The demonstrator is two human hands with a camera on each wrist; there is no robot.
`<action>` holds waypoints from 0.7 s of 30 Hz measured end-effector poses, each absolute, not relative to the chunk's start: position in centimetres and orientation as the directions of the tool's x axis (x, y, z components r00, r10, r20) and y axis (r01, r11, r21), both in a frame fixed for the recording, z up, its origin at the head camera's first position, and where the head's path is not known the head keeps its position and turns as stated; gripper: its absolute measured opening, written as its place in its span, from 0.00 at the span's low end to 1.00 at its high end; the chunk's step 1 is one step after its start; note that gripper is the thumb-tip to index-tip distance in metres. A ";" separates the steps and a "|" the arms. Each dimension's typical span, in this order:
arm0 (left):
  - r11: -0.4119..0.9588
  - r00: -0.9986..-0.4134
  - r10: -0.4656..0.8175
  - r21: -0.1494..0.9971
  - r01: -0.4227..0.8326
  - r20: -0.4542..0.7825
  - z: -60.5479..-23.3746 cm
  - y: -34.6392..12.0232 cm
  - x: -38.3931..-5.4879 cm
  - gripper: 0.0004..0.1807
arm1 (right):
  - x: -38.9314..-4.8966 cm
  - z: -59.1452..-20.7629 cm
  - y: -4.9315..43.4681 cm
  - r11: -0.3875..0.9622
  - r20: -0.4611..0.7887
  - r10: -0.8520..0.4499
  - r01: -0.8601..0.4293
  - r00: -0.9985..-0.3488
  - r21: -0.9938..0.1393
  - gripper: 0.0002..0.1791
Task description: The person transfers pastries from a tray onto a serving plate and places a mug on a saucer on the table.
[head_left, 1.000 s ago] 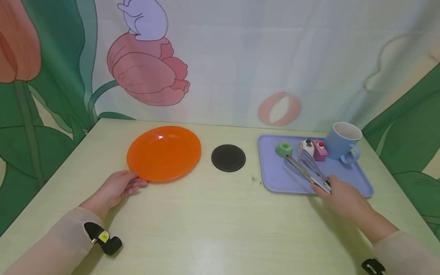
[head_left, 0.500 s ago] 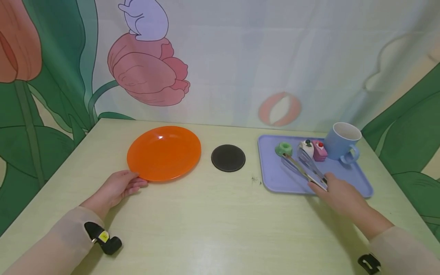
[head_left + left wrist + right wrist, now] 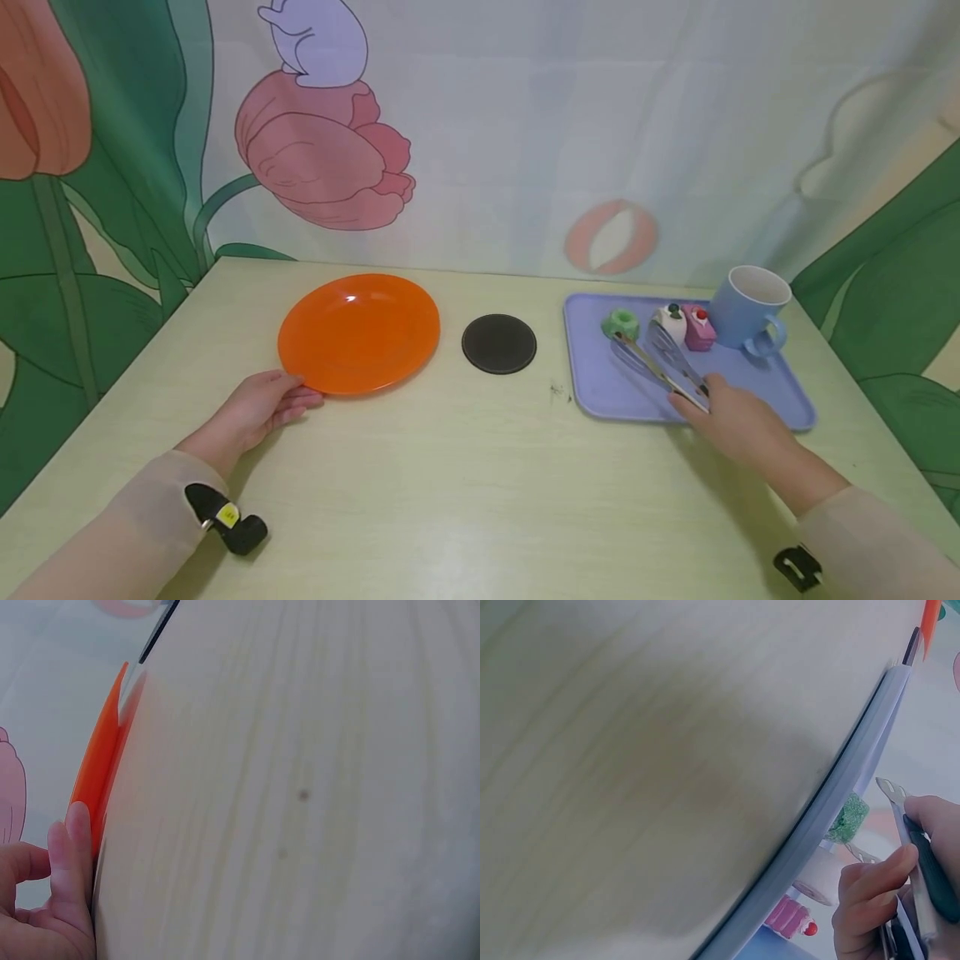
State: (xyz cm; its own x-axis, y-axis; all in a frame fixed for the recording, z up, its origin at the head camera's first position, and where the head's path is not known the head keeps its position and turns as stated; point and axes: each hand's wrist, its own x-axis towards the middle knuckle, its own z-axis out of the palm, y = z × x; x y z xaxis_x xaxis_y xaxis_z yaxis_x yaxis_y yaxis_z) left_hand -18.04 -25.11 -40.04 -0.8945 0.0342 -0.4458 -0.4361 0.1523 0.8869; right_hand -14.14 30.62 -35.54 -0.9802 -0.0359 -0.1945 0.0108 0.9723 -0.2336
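Note:
My left hand (image 3: 258, 410) pinches the near-left rim of an orange plate (image 3: 360, 333), thumb on top and fingers at its underside. In the left wrist view the plate (image 3: 101, 757) appears edge-on beside those fingers. Metal tongs (image 3: 662, 374) are gripped in my right hand (image 3: 742, 429), their arms spread apart over the purple tray (image 3: 615, 400). One tip is by a green ring-shaped toy cake (image 3: 621, 322), the other in front of a white toy cake roll (image 3: 672, 327). Dark grips on the tongs (image 3: 930, 870) show in the right wrist view.
A pink toy cake slice (image 3: 699, 330) with a red berry sits beside the white roll. Behind it, at the tray's right, stands a light blue mug (image 3: 731, 312). A round black coaster (image 3: 498, 343) lies between plate and tray. A printed curtain (image 3: 487, 167) hangs behind the table.
My right hand has shifted slightly left and away from me with the tongs, bringing one tip closer to the green cake's left side. The left hand and plate hold still.

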 end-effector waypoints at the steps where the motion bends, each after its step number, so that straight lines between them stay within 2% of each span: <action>1: 0.154 -0.894 0.031 0.886 -0.437 -0.446 -40.0 -25.1 -18.1 0.26 | -14.2 -35.5 30.6 0.972 -0.196 -0.035 0.012 -0.980 -0.233 0.49; 21: 0.162 -0.902 0.034 0.893 -0.419 -0.430 -40.2 -25.2 -18.0 0.26 | -14.9 -35.7 30.2 0.975 -0.210 -0.017 0.031 -0.978 -0.222 0.54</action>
State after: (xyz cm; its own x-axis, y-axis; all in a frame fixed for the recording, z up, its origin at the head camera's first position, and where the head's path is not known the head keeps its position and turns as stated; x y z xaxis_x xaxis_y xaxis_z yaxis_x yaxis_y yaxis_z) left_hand -18.00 -25.20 -40.19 -0.9024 0.0341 -0.4295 -0.4191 0.1620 0.8934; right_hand -14.85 30.22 -35.71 -0.9775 -0.0166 -0.2102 0.0312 0.9745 -0.2221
